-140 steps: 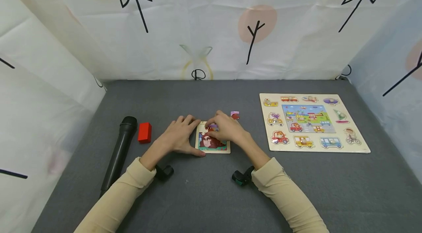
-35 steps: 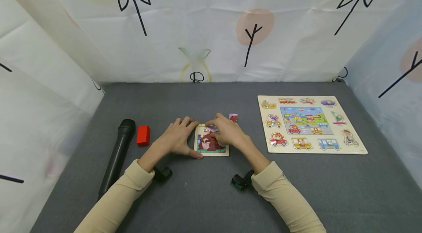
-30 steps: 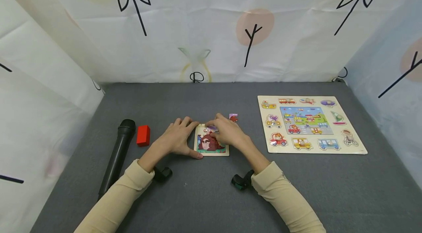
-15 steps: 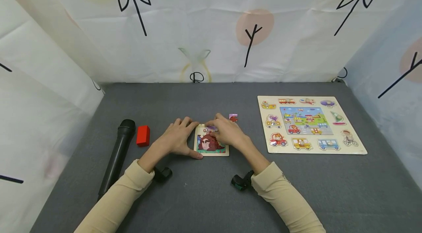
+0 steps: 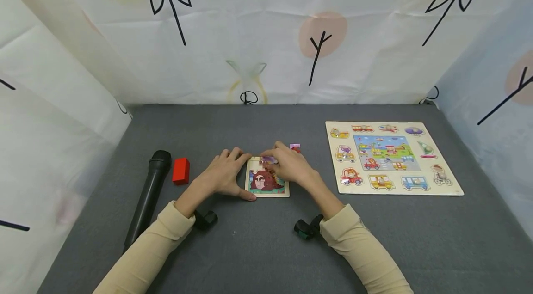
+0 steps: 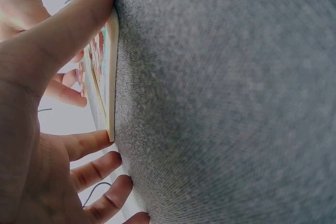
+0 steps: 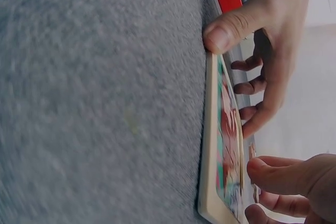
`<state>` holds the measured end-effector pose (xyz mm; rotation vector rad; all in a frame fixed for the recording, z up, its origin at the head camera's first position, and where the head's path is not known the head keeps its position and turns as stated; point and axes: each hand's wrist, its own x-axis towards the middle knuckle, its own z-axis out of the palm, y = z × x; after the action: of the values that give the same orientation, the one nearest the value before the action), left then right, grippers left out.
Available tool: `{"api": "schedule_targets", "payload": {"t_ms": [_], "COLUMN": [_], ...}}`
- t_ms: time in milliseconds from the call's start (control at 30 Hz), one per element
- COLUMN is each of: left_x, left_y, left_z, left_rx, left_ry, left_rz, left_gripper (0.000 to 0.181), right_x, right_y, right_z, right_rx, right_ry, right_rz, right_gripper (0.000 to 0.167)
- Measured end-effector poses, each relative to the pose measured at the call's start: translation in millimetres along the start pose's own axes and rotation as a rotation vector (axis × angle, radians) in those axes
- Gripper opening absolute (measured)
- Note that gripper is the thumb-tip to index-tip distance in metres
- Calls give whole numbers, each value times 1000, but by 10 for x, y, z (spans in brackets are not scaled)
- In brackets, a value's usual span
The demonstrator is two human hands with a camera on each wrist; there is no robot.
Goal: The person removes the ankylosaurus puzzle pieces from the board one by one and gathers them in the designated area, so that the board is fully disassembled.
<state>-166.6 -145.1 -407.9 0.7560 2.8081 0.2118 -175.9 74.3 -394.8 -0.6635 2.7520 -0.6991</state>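
Between a person's two hands, a small puzzle (image 5: 266, 183) lay flat on the grey table (image 5: 266, 248).

Well out to the left of the left hand (image 5: 222, 171) lay a black microphone (image 5: 150, 192), and between it and that hand, a red block (image 5: 181, 171). The left hand was spread wide, holding the small puzzle by its left side, thumb at the near edge and forefinger at the far one. Just over the small puzzle's far side, the right hand (image 5: 291, 164) was drawn almost closed, pinching a purple piece (image 5: 270, 160) between thumb and forefinger; I could not tell whether it touched the small puzzle. Just beyond the right hand lay a loose piece (image 5: 295, 146) in pink and red, and well to that hand's right, a large board (image 5: 388, 151) of vehicle pictures.
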Motion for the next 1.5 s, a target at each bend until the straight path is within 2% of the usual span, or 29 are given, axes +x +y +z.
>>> {"api": "schedule_targets", "payload": {"t_ms": [633, 1500], "left_x": [4, -10], "left_y": [17, 11], "left_z": [6, -10], "left_rx": [1, -3], "left_ry": [-17, -9], "left_rz": [-18, -7], "left_gripper": [114, 113], "right_x": [-110, -252], "right_y": [270, 718], "right_z": [-173, -393], "right_rx": [-48, -132], "right_ry": [40, 111], "right_rz": [20, 116], "right_gripper": [36, 34]}}
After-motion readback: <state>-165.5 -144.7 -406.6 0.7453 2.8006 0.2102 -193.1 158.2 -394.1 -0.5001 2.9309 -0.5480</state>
